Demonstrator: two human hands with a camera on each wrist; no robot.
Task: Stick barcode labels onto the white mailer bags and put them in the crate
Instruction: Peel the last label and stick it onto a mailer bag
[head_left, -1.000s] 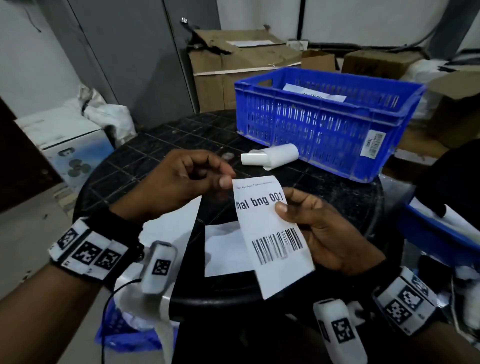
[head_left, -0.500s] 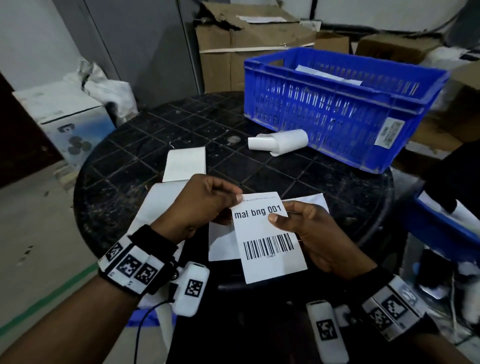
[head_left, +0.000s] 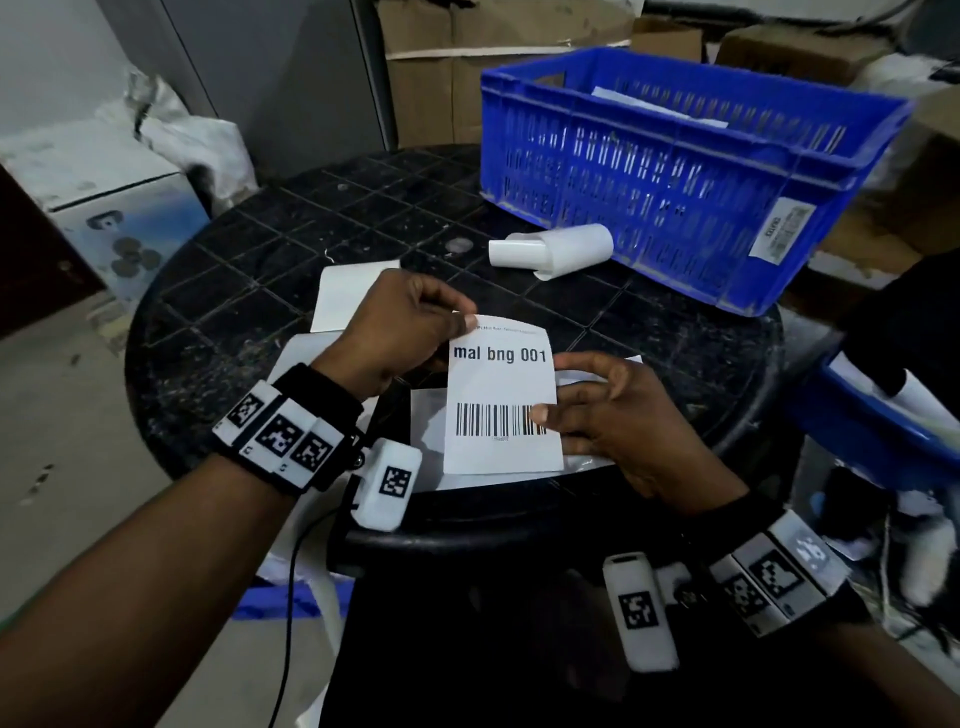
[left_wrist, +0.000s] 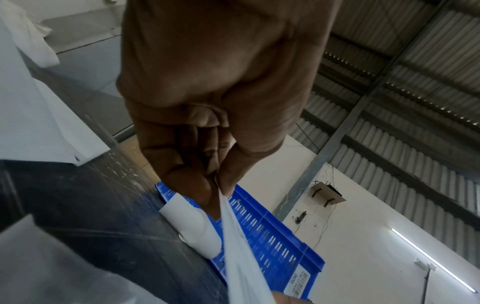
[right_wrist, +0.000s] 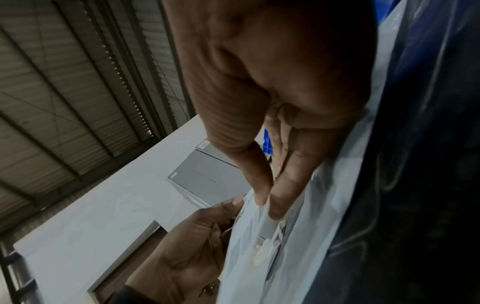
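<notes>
A white barcode label (head_left: 501, 395) printed "mal bng 001" is held flat just over a white mailer bag (head_left: 427, 431) at the near edge of the black round table (head_left: 249, 291). My left hand (head_left: 462, 325) pinches the label's top left corner; the left wrist view shows thumb and forefinger closed on the label's edge (left_wrist: 241, 246). My right hand (head_left: 550, 400) pinches its right edge, thumb on the barcode, as the right wrist view (right_wrist: 265, 201) confirms. Whether the label touches the bag is unclear. The blue crate (head_left: 675, 171) stands at the table's far right with a white bag inside.
A roll of white label paper (head_left: 556, 249) lies in front of the crate. Another white sheet (head_left: 348, 296) lies behind my left hand. Cardboard boxes (head_left: 467, 62) stand behind the table, and a second blue bin (head_left: 872, 431) sits low at the right.
Both hands brought the label down and flatter over the mailer bag. My right thumb slid from the label's top edge to the barcode's right end.
</notes>
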